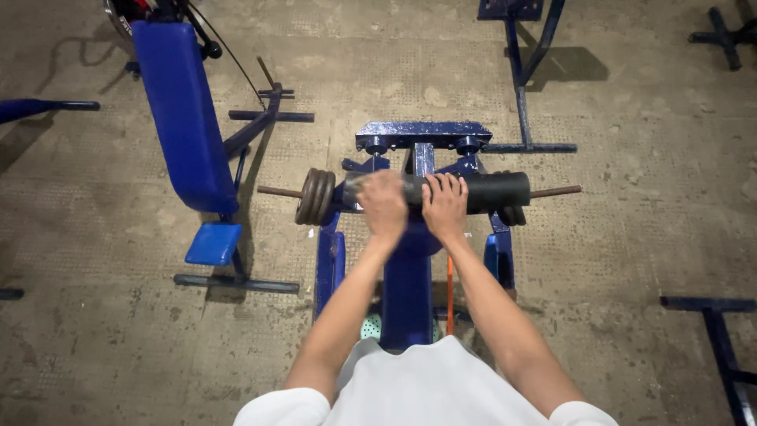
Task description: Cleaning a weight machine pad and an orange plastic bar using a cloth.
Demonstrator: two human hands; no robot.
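A black padded roller (497, 192) runs crosswise on top of a blue steel exercise machine (410, 268) in front of me. My left hand (382, 205) wraps over the roller's left part and my right hand (444, 203) lies over it just beside, fingers curled forward. A rusty bar (556, 191) pokes out on both sides of the roller. Dark round weight plates (315, 196) sit on the bar's left end; darker plates on the right are mostly hidden behind the roller.
A blue padded incline bench (185, 118) with a small blue seat (214, 243) stands to the left. Other blue frames stand at the top (524, 87) and lower right (721, 339). The floor is worn, patterned concrete.
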